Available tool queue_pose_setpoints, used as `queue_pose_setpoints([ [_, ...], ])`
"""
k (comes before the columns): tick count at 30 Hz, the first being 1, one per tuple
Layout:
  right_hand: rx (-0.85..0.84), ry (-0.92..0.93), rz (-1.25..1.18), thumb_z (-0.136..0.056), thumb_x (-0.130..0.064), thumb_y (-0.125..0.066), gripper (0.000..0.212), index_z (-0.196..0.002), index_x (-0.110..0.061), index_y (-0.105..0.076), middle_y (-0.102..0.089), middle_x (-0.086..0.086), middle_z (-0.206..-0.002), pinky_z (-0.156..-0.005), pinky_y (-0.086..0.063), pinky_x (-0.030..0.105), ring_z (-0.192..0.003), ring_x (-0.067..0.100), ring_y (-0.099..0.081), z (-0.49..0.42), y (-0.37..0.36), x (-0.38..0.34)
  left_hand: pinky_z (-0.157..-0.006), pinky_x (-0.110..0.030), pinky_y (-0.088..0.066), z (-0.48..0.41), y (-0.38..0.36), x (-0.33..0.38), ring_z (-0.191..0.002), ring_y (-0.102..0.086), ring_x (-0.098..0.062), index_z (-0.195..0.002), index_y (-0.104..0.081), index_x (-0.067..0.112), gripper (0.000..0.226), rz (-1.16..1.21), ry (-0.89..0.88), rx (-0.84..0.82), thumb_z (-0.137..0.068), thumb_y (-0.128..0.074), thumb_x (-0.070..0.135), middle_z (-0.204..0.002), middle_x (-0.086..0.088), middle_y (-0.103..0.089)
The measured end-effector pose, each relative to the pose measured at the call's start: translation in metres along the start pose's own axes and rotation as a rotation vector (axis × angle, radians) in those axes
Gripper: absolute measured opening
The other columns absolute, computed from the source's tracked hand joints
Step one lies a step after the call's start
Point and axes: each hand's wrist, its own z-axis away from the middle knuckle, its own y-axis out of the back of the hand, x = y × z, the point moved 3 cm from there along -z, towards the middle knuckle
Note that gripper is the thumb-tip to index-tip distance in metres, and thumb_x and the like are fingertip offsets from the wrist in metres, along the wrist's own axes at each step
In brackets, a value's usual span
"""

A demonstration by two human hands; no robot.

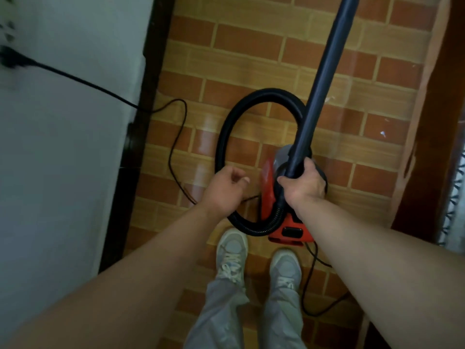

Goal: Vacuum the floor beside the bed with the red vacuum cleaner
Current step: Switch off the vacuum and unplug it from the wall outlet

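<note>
The red vacuum cleaner (269,190) stands on the brick-pattern floor (251,54) just ahead of my shoes. Its black hose (254,95) curls in a wide loop to its left. My right hand (303,183) grips the lower end of the dark wand (324,79), which slants up and away past the top of the view. My left hand (222,188) hovers over the left side of the hose loop with its fingers loosely curled, and no hold on anything shows. The wand's nozzle end is out of sight.
A white wall (63,159) with a dark skirting board runs along the left, and a black plug (13,59) sits in its socket. The power cord (173,147) trails over the floor to the vacuum and behind my right shoe. A brown wooden frame (427,147) borders the right.
</note>
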Motion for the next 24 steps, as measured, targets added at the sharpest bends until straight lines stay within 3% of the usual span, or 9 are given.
queue_pose_setpoints([
  [6,-0.041,0.106,0.05,-0.081,-0.033,-0.077,0.071,-0.143,-0.035,-0.043,-0.064,0.009,-0.117,-0.088,-0.057,0.039,-0.098,0.031,-0.065,0.005,-0.024,-0.037,-0.105,-0.041,-0.049,-0.006,0.061,0.005,-0.114,-0.059,-0.016,-0.117,-0.06,0.022,0.018,0.122,0.012,0.132,-0.101,-0.059,0.03,-0.124,0.005,-0.06],
  [18,-0.172,0.265,0.142,-0.086,-0.028,-0.073,0.064,-0.143,-0.03,-0.043,-0.062,0.011,-0.12,-0.079,-0.055,0.034,-0.094,0.029,-0.061,-0.001,-0.068,-0.121,-0.098,-0.042,-0.055,0.004,0.133,-0.003,-0.105,-0.064,-0.012,-0.119,-0.059,0.025,0.019,0.3,-0.014,0.451,-0.1,-0.06,0.025,-0.11,0.013,-0.06],
  [24,-0.195,0.264,0.207,-0.088,-0.032,-0.072,0.076,-0.152,-0.031,-0.031,-0.06,0.013,-0.126,-0.083,-0.057,0.038,-0.103,0.034,-0.063,0.002,-0.076,-0.129,-0.095,-0.041,-0.058,0.012,0.159,0.001,-0.098,-0.064,-0.007,-0.111,-0.054,0.03,0.018,0.496,-0.021,0.658,-0.097,-0.064,0.027,-0.105,0.012,-0.059],
])
